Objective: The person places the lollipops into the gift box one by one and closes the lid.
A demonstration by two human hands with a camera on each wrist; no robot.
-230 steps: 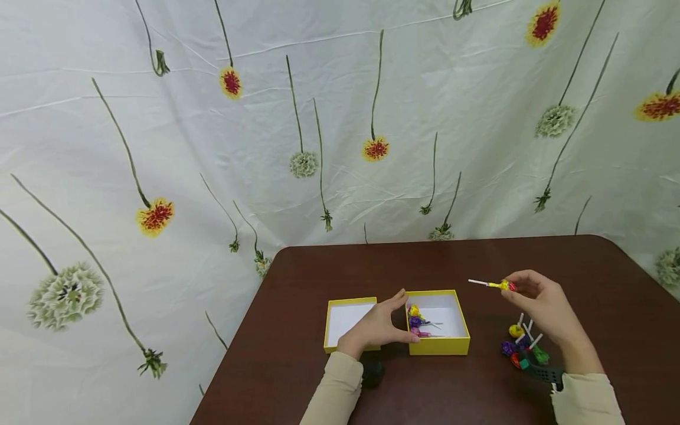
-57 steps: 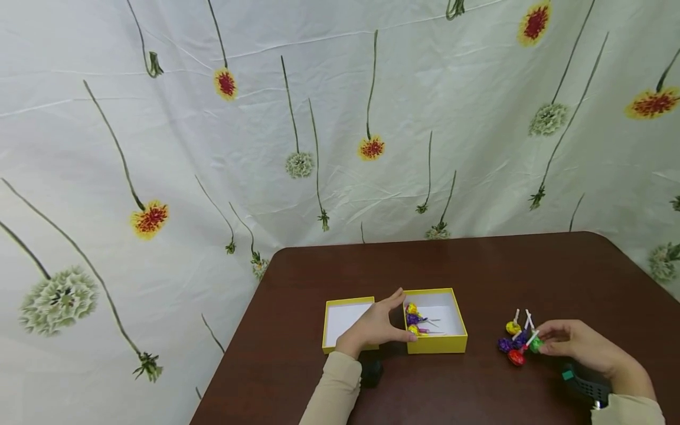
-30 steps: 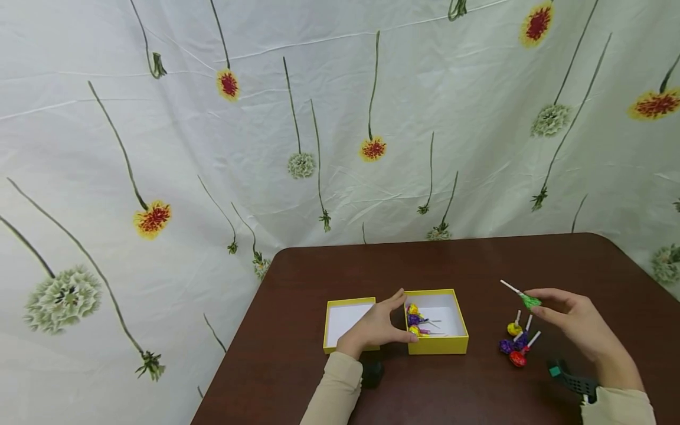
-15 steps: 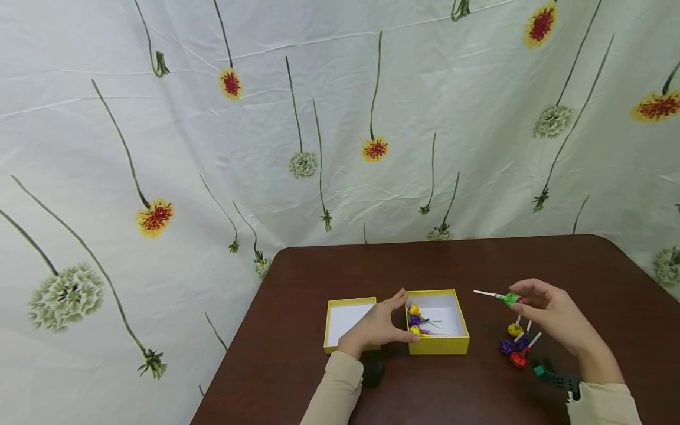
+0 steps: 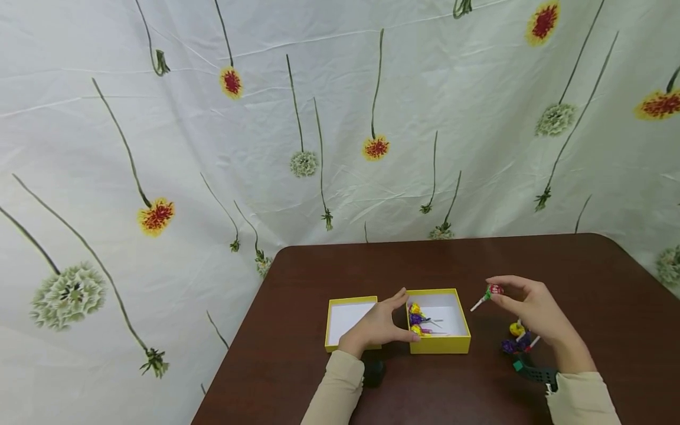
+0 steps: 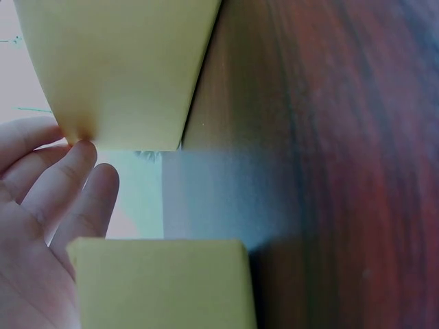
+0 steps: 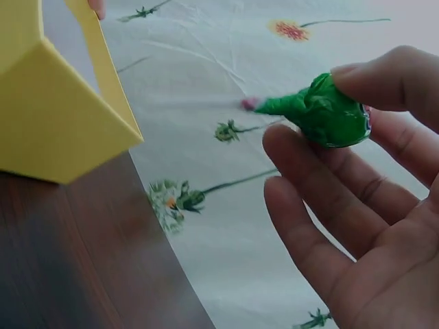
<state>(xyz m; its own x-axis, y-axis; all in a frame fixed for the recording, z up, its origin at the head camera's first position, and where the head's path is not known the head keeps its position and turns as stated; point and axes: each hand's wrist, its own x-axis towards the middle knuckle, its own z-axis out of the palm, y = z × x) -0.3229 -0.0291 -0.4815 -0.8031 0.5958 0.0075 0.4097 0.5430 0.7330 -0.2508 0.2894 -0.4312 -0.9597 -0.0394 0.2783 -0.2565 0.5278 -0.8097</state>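
Note:
My right hand (image 5: 533,304) pinches a green-wrapped lollipop (image 7: 336,116) by its candy end, just right of the yellow box (image 5: 440,345). Its white stick points down and left toward the box in the head view. Several lollipops, among them a purple one (image 5: 415,319), lie along the inside left of the box, sticks to the right. My left hand (image 5: 377,327) holds the box at its left side, thumb at the front corner and fingers at the back one. In the left wrist view, fingertips (image 6: 84,147) touch the box's corner; the thumb is hidden there.
The shallow yellow-rimmed lid (image 5: 347,319), white inside, lies left of the box, partly behind my left hand. A few lollipops, one yellow (image 5: 516,329) and one purple (image 5: 508,346), lie under my right wrist. A flowered cloth (image 5: 340,118) hangs behind the brown table (image 5: 425,260).
My right hand has lifted the green lollipop from the pile and carried it left toward the box, its stick now tipped downward. Another yellow lollipop lies in the box since the earliest frame.

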